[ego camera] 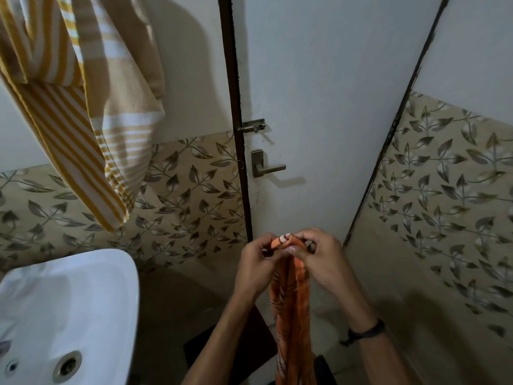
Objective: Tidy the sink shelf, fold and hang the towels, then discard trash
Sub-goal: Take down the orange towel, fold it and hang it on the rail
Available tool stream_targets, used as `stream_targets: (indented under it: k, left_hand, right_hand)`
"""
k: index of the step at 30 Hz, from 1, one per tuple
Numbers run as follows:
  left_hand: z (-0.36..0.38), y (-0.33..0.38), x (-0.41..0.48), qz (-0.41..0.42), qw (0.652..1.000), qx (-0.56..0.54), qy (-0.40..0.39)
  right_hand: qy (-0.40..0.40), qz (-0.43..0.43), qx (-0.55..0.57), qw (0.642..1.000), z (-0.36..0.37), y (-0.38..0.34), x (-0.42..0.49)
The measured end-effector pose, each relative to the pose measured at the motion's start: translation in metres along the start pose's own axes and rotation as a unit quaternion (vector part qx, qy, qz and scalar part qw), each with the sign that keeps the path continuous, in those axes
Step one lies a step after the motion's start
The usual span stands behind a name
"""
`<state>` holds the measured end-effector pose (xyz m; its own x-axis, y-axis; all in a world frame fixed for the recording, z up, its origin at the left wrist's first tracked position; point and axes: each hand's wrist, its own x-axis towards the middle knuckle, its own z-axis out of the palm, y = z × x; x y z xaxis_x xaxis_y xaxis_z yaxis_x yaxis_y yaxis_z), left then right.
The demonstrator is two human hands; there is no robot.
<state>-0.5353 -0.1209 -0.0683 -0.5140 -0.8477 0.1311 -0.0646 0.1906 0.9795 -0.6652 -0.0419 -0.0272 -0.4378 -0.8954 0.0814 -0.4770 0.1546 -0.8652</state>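
Left hand (254,263): raised in front of the door, fingers (263,247) curled and pinching the top edge of the orange towel from the left.
Right hand (319,255): close beside the left, fingers (294,248) pressed together on the same bunched top edge; dark band (366,330) around the wrist.
Orange towel (291,307): gathered at the top between both hands, hanging straight down in a narrow bunch between the forearms, lower end running out of view at the bottom; pale pattern visible at the pinched edge.
Striped towel (83,107): yellow, tan and white, hanging at upper left against the wall, well apart from the hands, lower corner dropping over the leaf-patterned tiles (188,195).
Sink (69,301): white basin at lower left, metal drain (66,366) near its bottom edge.
Door (319,107): pale, straight ahead, closed against a dark frame; sliding bolt (252,126) above the lever handle (266,166).
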Motion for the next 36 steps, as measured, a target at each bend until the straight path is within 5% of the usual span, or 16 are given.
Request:
stream_targets:
  k: [5, 10, 13, 18, 22, 25, 29, 33, 36]
  left_hand:
    - [0.001, -0.003, 0.003, -0.009, 0.998, -0.011, -0.068]
    - [-0.018, -0.069, 0.006, -0.127, 0.979, 0.056, -0.147]
    - [-0.033, -0.106, 0.0, -0.174, 0.967, 0.143, -0.122]
    - [-0.048, -0.138, -0.003, -0.212, 0.944, 0.249, -0.05]
    - [-0.038, -0.104, 0.0, -0.283, 0.923, 0.261, 0.022]
    - [-0.022, -0.095, 0.014, -0.333, 0.938, 0.086, 0.034]
    - [-0.008, -0.102, 0.027, -0.396, 0.903, -0.156, 0.051]
    - [-0.004, -0.077, 0.024, -0.358, 0.909, -0.216, -0.007]
    - [-0.002, -0.07, 0.016, -0.31, 0.922, -0.231, -0.037]
  right_hand:
    - [0.048, 0.021, 0.05, 0.997, -0.001, -0.003, -0.005]
    - [0.136, -0.023, 0.21, 0.968, -0.026, -0.027, -0.021]
    - [0.226, -0.099, 0.28, 0.928, -0.049, -0.049, -0.028]
    - [0.312, -0.207, 0.239, 0.896, -0.064, -0.067, -0.03]
    - [0.26, -0.136, 0.125, 0.948, -0.039, -0.048, -0.008]
    - [0.224, -0.052, 0.096, 0.968, -0.006, -0.019, 0.01]
    - [0.127, 0.026, 0.027, 0.991, 0.034, 0.023, 0.014]
    - [-0.029, 0.115, -0.007, 0.993, 0.06, 0.059, 0.008]
    - [-0.071, 0.144, 0.004, 0.987, 0.067, 0.077, 0.009]
